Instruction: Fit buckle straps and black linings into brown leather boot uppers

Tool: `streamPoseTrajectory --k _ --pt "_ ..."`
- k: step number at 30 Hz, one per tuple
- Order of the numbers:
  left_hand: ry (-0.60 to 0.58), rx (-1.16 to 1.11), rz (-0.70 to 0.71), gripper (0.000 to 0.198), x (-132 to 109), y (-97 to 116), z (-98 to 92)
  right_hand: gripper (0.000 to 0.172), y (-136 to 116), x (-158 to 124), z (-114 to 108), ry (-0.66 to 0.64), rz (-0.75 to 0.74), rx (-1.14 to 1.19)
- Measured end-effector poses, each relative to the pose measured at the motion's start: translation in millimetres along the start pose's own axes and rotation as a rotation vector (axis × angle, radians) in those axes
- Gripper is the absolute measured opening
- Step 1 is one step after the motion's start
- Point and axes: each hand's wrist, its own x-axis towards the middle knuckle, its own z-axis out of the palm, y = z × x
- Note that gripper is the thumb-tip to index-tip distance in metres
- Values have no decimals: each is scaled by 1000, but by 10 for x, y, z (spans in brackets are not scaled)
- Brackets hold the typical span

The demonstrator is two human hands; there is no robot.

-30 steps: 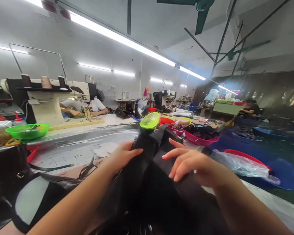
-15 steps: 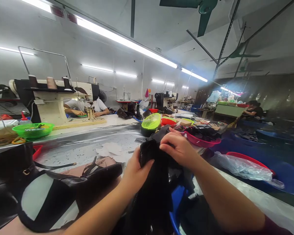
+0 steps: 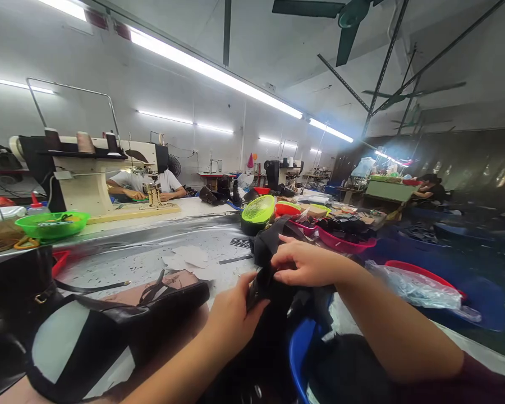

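Note:
A dark black piece of material (image 3: 269, 241) is held up in front of me, its lower part hanging into shadow. My left hand (image 3: 235, 311) grips its near edge between thumb and fingers. Just to the right and slightly higher, my right hand (image 3: 307, 262) pinches the same material, fingertips close to my left thumb. Black leather pieces with pale patches (image 3: 61, 339) lie on the table at the lower left. Below my right forearm, a blue tub (image 3: 297, 353) holds dark material.
A sewing machine (image 3: 84, 174) stands at the left, a green basket (image 3: 53, 224) before it. Beyond my hands are a yellow-green basket (image 3: 258, 209) and a pink basket (image 3: 347, 244). A person (image 3: 168, 182) sits behind the machine; another sits far right.
The black material has turned and folded between my hands, its top part now standing up more. My right hand has lowered slightly and its fingers have drawn nearer my left thumb.

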Motion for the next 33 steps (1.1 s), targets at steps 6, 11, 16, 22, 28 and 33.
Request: streamPoseTrajectory --k 6,11,16,22,28,33 --pt "-105 -7 6 46 -78 -26 -2 22 -32 -3 13 -119 -118 -65" --pt "-221 -190 38 22 -154 -92 -46 29 -93 -43 104 -108 -243 -67" --pt "-331 -473 -2 18 -166 -193 -109 31 -75 -62 200 -21 -315 12" --pt "-293 -772 -186 25 -210 -278 -184 25 59 -78 129 113 -135 311" --pt "-64 -518 -24 17 -313 -251 -191 34 -280 32 396 111 -6 85" --pt "67 -490 -83 21 -727 -335 -406 2 -467 138 523 37 -185 103"
